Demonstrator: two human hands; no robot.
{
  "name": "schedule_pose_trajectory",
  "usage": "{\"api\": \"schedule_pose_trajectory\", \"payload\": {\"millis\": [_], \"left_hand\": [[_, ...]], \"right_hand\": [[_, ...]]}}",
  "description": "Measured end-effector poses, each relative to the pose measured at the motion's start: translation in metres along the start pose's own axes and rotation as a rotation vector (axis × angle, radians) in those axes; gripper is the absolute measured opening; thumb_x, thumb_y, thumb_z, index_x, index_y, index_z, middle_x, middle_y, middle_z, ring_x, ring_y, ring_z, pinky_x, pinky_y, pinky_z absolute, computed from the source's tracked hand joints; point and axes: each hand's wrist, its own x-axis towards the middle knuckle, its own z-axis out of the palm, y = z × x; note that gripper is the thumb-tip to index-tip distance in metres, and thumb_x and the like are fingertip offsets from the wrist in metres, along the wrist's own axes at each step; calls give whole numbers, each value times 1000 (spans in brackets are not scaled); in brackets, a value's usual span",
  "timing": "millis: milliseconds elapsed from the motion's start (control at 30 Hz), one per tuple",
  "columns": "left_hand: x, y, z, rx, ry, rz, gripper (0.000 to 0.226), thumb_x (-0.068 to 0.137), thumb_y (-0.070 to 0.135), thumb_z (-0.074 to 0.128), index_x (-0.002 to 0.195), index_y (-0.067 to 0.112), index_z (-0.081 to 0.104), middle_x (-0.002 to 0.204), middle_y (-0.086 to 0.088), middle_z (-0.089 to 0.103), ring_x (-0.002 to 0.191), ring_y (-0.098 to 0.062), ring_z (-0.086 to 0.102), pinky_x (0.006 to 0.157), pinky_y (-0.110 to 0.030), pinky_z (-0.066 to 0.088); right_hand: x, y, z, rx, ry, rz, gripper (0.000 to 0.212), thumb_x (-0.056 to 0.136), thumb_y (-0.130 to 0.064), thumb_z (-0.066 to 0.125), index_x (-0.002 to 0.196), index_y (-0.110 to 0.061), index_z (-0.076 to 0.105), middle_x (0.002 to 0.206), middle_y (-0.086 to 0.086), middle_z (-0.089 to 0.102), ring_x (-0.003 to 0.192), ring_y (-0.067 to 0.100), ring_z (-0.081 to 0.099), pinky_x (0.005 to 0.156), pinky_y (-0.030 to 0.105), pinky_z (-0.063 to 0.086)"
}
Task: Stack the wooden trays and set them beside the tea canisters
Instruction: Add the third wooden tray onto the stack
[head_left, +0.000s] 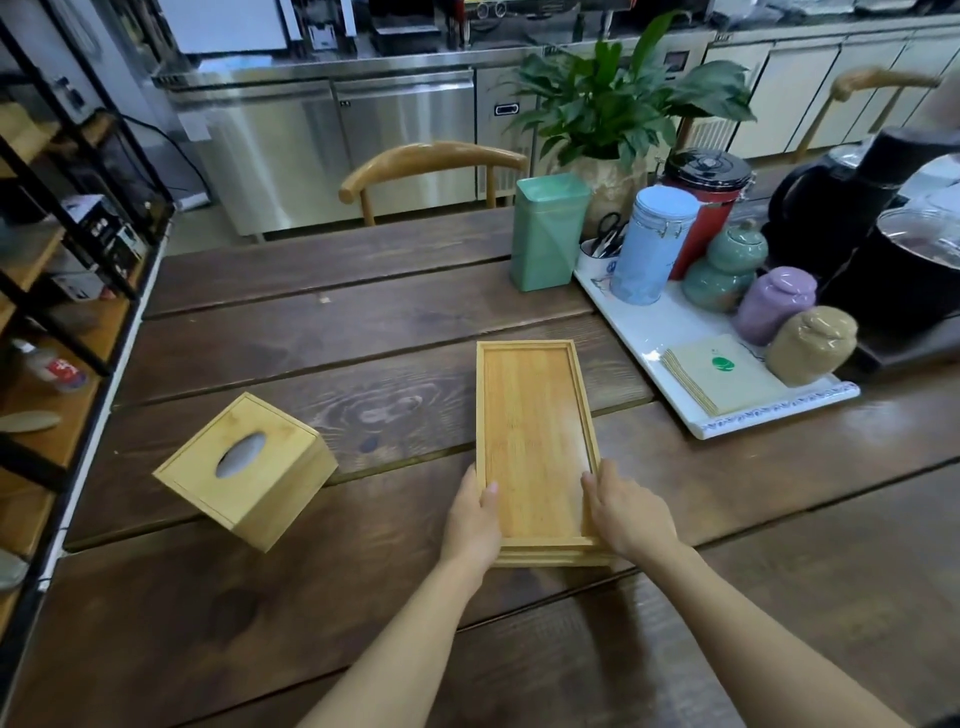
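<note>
A stack of light wooden trays (535, 426) lies lengthwise on the dark plank table, near its middle. My left hand (472, 519) grips the stack's left edge near the front end, thumb over the rim. My right hand (626, 512) holds the right edge opposite, fingers on the rim. The tea canisters stand to the right and beyond: a green square tin (548, 234), a blue cylinder (654, 244), a teal gourd jar (724, 270), a purple jar (776, 304) and a tan jar (813, 345).
Most canisters sit on a white tray (670, 332) with a stack of napkins (722, 379). A wooden tissue box (244, 467) lies at the left. A potted plant (618, 109), black kettle (852, 202) and pot stand at the right. A chair (431, 161) faces the far edge; shelving lines the left.
</note>
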Motion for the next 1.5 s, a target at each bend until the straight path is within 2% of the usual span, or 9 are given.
{"api": "schedule_pose_trajectory", "payload": {"millis": [133, 500, 700, 900, 1133, 1233, 1333, 1400, 1500], "left_hand": [[0, -2, 3, -8, -10, -7, 38, 101, 24, 28, 138, 27, 38, 133, 3, 52, 115, -12, 46, 91, -26, 34], [-5, 0, 1, -78, -28, -31, 39, 101, 22, 29, 138, 30, 38, 129, 5, 52, 107, -7, 43, 93, -27, 33], [-9, 3, -1, -77, -27, -53, 39, 101, 21, 29, 139, 29, 38, 136, 4, 50, 124, -16, 44, 99, -30, 33], [-14, 2, -2, -91, -39, -50, 40, 101, 21, 29, 140, 29, 36, 138, 3, 49, 115, -10, 43, 96, -27, 32], [-14, -1, -3, -102, -79, -32, 41, 101, 25, 31, 142, 30, 32, 143, 3, 45, 130, -17, 41, 104, -34, 33], [-15, -3, -6, -120, -111, -5, 45, 100, 29, 35, 144, 32, 27, 144, 7, 42, 129, -14, 39, 104, -32, 31], [-19, -12, -13, -58, -139, 110, 59, 91, 34, 54, 142, 39, 25, 144, 11, 38, 128, -7, 37, 105, -30, 31], [-19, -22, -22, 87, -155, 203, 65, 80, 41, 67, 134, 52, 31, 152, 9, 29, 138, -11, 27, 113, -41, 28], [-20, -33, -30, 257, -233, 289, 39, 74, 31, 75, 100, 50, 52, 155, 5, 19, 142, -15, 20, 116, -44, 21]], "right_hand": [[3, 3, 1, -35, -6, -10, 38, 97, -38, 22, 103, -6, 41, 100, 22, 67, 91, 38, 62, 69, 39, 41], [4, 9, 8, 26, 42, -12, 40, 96, -38, 27, 96, -4, 48, 99, 22, 65, 91, 38, 60, 68, 38, 37], [1, 9, 9, 49, 62, 11, 42, 96, -36, 28, 100, -1, 50, 102, 25, 65, 95, 41, 59, 79, 44, 44], [-4, 9, 10, 69, 68, 35, 41, 96, -37, 29, 97, -2, 51, 97, 22, 66, 89, 39, 60, 75, 42, 45], [-6, 13, 10, 171, 46, 53, 37, 93, -44, 33, 89, -10, 47, 88, 13, 64, 77, 27, 58, 73, 40, 47], [-7, 17, 12, 390, 58, 47, 41, 91, -43, 40, 113, -11, 51, 108, 9, 64, 93, 22, 59, 83, 42, 50], [-17, 24, 8, 695, 55, -80, 52, 86, -37, 55, 133, -18, 43, 128, 0, 53, 111, 14, 52, 94, 34, 46], [-25, 33, 6, 699, 30, -216, 54, 80, -35, 65, 130, -30, 45, 135, -2, 46, 122, 12, 46, 98, 34, 45], [-32, 43, 6, 556, -68, -320, 39, 73, -34, 72, 108, -40, 55, 145, 0, 31, 131, 14, 35, 97, 28, 42]]}}
